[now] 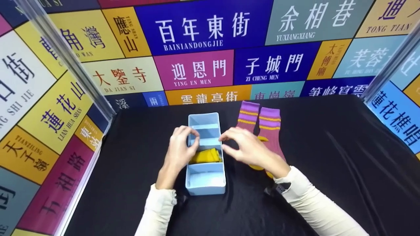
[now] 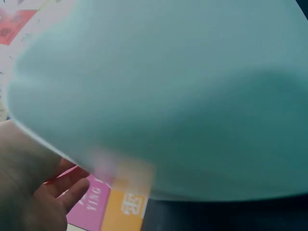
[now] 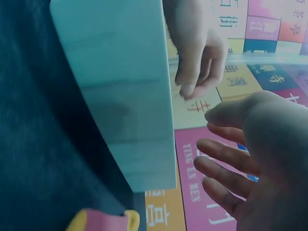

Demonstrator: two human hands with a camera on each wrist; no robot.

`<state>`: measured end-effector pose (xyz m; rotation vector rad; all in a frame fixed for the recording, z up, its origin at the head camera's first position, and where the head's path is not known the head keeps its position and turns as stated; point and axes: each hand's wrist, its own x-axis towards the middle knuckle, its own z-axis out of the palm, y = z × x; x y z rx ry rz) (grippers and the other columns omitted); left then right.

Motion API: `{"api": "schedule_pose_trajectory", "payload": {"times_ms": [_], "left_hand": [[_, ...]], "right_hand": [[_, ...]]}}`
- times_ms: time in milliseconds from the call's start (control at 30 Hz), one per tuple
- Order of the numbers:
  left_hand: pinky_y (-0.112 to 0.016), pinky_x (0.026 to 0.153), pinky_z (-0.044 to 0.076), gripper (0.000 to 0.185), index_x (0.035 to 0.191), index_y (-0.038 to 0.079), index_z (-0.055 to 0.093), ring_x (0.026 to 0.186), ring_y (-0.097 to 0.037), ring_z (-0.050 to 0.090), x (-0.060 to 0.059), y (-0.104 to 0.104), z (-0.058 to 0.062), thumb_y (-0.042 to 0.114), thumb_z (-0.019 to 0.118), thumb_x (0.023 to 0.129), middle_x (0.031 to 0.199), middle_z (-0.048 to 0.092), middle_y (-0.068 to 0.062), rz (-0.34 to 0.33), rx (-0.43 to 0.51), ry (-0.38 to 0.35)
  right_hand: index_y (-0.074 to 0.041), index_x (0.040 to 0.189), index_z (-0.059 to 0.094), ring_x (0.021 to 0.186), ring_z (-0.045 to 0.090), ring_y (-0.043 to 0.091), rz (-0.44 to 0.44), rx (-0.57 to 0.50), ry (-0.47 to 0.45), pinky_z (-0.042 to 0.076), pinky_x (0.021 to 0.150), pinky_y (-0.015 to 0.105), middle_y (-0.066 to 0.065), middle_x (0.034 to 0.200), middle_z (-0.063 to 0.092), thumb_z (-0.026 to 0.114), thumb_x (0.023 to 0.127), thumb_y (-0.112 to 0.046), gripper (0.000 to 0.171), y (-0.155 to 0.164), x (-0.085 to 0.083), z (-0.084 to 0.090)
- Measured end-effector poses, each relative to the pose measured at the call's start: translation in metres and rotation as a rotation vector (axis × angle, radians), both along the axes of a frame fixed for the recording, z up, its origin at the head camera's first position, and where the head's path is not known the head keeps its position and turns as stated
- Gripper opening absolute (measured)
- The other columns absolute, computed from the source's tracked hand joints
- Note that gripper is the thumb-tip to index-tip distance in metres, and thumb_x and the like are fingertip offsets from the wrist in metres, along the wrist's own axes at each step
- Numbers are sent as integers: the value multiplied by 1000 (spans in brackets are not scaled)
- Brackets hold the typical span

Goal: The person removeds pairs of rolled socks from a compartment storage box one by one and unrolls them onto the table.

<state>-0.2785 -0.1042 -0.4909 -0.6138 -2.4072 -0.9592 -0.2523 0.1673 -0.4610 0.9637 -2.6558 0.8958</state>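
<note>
A long light-blue organizer box [image 1: 206,188] with several compartments stands lengthwise on the black cloth. A folded yellow bundle of fabric [image 1: 206,156] lies in the compartment second from the near end. My left hand [image 1: 180,147] is over the box's left rim, its fingers loosely bent and nothing held. At the right rim hovers my right hand [image 1: 244,144], fingers spread and slightly bent; in the right wrist view it appears apart from the box wall [image 3: 130,96]. Right of the box lie two pink-and-purple socks [image 1: 269,123] with yellow stripes, partly hidden by my right hand and forearm.
Black cloth [image 1: 321,170] covers the table. Behind it and along the left rise panels [image 1: 193,70] of colourful printed signs. Clear upright corner strips [image 1: 75,62] edge the space at left and right.
</note>
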Motion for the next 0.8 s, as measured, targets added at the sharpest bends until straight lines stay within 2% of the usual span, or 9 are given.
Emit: {"api": "schedule_pose_trajectory", "payload": {"times_ms": [233, 333, 433, 500, 600, 667, 800], "left_hand": [[-49, 107, 52, 5, 96, 13, 78, 118, -36, 64, -7, -3, -22, 11, 80, 92, 126, 71, -17, 5, 73, -25], [-49, 110, 51, 6, 101, 14, 77, 129, -35, 63, -9, -6, -27, 16, 78, 95, 143, 62, -20, -3, 106, -109], [-49, 113, 51, 11, 108, 19, 76, 135, -33, 61, -10, -10, -32, 24, 76, 99, 156, 52, -20, 7, 145, -247], [-49, 112, 52, 14, 112, 22, 75, 133, -33, 63, -11, -12, -35, 29, 75, 100, 156, 53, -18, 12, 175, -336], [-49, 111, 52, 15, 115, 27, 73, 125, -31, 68, -11, -14, -37, 34, 74, 102, 147, 61, -12, 11, 203, -420], [-48, 111, 53, 15, 115, 28, 73, 122, -30, 69, -11, -14, -37, 35, 73, 102, 139, 65, -8, 4, 212, -439], [-47, 110, 54, 14, 114, 28, 73, 122, -30, 70, -11, -12, -37, 35, 73, 103, 135, 66, -6, -4, 225, -436]], "right_hand": [[-15, 125, 77, 113, 69, 25, 121, 32, -72, 58, 102, 45, 4, 119, 76, 75, 103, -26, 25, -13, 4, -3], [-16, 124, 78, 116, 70, 24, 161, 59, -75, 58, 102, 44, 0, 120, 77, 74, 103, -25, 23, -18, 4, -3], [-17, 124, 79, 115, 73, 22, 191, 89, -83, 59, 102, 44, -2, 119, 79, 75, 103, -24, 23, -22, 3, -3], [-18, 124, 81, 112, 75, 20, 202, 115, -92, 60, 101, 43, -3, 117, 81, 75, 103, -24, 22, -24, 3, -4], [-20, 123, 82, 109, 76, 17, 203, 148, -97, 61, 100, 41, -5, 116, 82, 75, 103, -25, 22, -27, 2, -6], [-21, 122, 82, 109, 76, 15, 193, 164, -95, 61, 99, 40, -6, 115, 82, 75, 103, -26, 20, -28, 2, -7], [-23, 121, 83, 105, 76, 13, 168, 178, -102, 62, 96, 38, -8, 113, 82, 75, 104, -26, 19, -30, 0, -8]]}}
